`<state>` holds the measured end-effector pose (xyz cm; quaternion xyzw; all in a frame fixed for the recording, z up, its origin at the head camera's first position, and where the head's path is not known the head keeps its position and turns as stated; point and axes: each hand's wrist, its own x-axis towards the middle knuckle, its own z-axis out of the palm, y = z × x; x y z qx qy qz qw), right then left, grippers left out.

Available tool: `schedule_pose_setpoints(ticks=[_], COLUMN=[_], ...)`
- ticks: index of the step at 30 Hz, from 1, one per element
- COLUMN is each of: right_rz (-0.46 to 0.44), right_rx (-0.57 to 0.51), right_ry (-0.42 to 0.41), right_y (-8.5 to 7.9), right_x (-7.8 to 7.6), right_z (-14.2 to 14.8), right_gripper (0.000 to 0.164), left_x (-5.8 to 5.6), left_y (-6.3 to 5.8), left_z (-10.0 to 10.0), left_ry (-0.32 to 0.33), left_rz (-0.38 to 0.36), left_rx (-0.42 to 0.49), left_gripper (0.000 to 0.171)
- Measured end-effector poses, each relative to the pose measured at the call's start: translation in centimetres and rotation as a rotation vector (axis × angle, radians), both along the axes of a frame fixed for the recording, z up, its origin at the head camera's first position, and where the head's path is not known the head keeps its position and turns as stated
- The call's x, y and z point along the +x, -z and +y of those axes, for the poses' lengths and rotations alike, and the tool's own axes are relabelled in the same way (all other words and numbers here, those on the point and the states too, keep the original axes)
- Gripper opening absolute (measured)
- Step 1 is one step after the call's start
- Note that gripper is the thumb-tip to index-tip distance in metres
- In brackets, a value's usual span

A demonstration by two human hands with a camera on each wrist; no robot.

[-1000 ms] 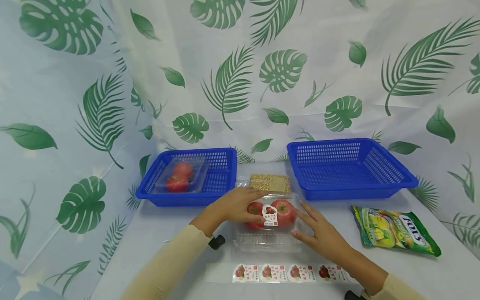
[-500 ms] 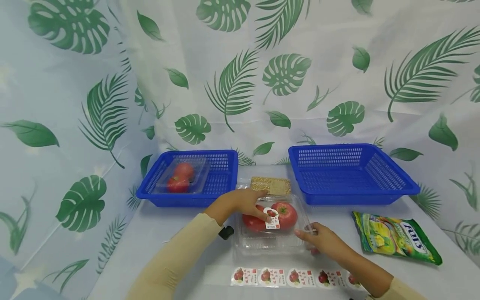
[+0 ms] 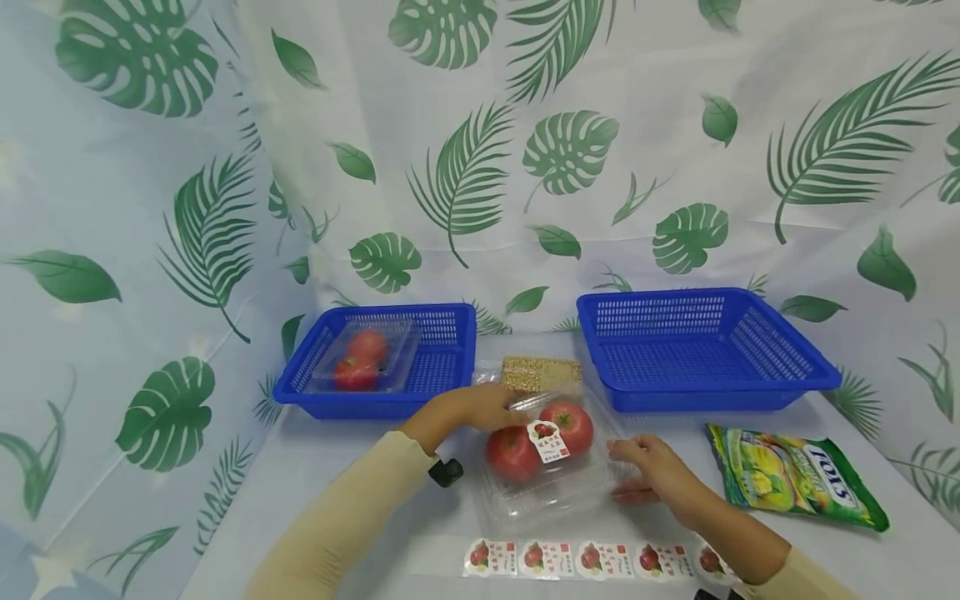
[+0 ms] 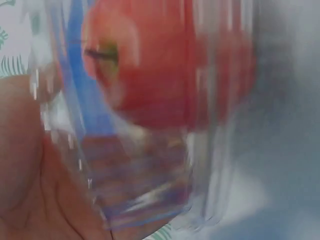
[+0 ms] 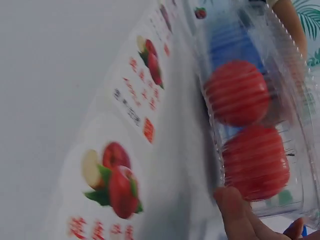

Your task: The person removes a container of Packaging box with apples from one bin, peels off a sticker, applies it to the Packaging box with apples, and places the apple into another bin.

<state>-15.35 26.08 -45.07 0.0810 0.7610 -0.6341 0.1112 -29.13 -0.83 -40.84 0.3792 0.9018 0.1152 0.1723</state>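
A clear plastic clamshell box [image 3: 525,496] holds two red apples [image 3: 567,428], and a white sticker [image 3: 548,442] with an apple picture sits on its lid. My left hand [image 3: 491,407] grips the box at its back left; the left wrist view, blurred, has the palm and thumb [image 4: 47,82] around the plastic. My right hand [image 3: 651,471] holds the box's right end, its thumb [image 5: 232,207] on the edge in the right wrist view. The box is turned slightly and its front edge looks tipped. Some fingers are hidden behind the plastic.
A strip of apple stickers [image 3: 596,560] lies in front. Behind are a grain packet [image 3: 540,374], a blue basket [image 3: 442,367] with another apple box [image 3: 360,360], and a second blue basket [image 3: 660,346]. A green FOX'S candy bag [image 3: 795,477] lies at right.
The right hand has closed in on the box's right end and the left hand has taken hold of its left side. The box has turned and tilted, its right end swinging back.
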Motion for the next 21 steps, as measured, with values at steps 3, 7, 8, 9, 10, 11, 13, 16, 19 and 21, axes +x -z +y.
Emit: schedule_pose_setpoints(ticks=[3,7,8,9,10,11,13,16,19,21], right_rz=[0.037,0.069,0.077,0.087,0.094,0.102,0.107,0.110,0.119,0.130], right_rx=[-0.010,0.007,0.013,0.022,0.028,0.035,0.045,0.057,0.069,0.085], right_ry=[-0.012,-0.058,-0.073,-0.089,-0.099,-0.110,-0.119,-0.133,-0.149,-0.156], right_y=[-0.6,-1.2,-1.4,-1.6,-1.8,-2.0,-2.5,-3.2,-3.9,-4.3], right_x=[-0.1,-0.4,-0.4,-0.5,-0.6,-0.7,-1.0,-1.6,-2.2,-2.5], right_z=[0.4,0.9,1.1,1.2,1.3,1.4,1.6,1.9,2.2,2.2], right_gripper=[0.054,0.056,0.056,0.055,0.053,0.052,0.047,0.045,0.047,0.051], left_x=[0.2,0.5,0.6,0.6,0.7,0.7,0.7,0.9,1.1,1.2], left_y=[0.0,0.0,0.0,0.0,0.0,0.0,0.1,0.2,0.5,0.8], left_z=[-0.4,-1.3,-1.6,-1.8,-2.1,-2.4,-2.9,-3.5,-3.9,-4.1], left_ry=[-0.037,-0.082,-0.087,-0.095,-0.103,-0.111,-0.125,-0.148,-0.170,-0.192], left_rz=[-0.089,-0.239,-0.269,-0.301,-0.335,-0.364,-0.433,-0.534,-0.657,-0.728], left_rx=[0.012,0.082,0.108,0.135,0.160,0.182,0.221,0.256,0.320,0.372], left_gripper=[0.059,0.053,0.051,0.048,0.046,0.044,0.041,0.040,0.040,0.043])
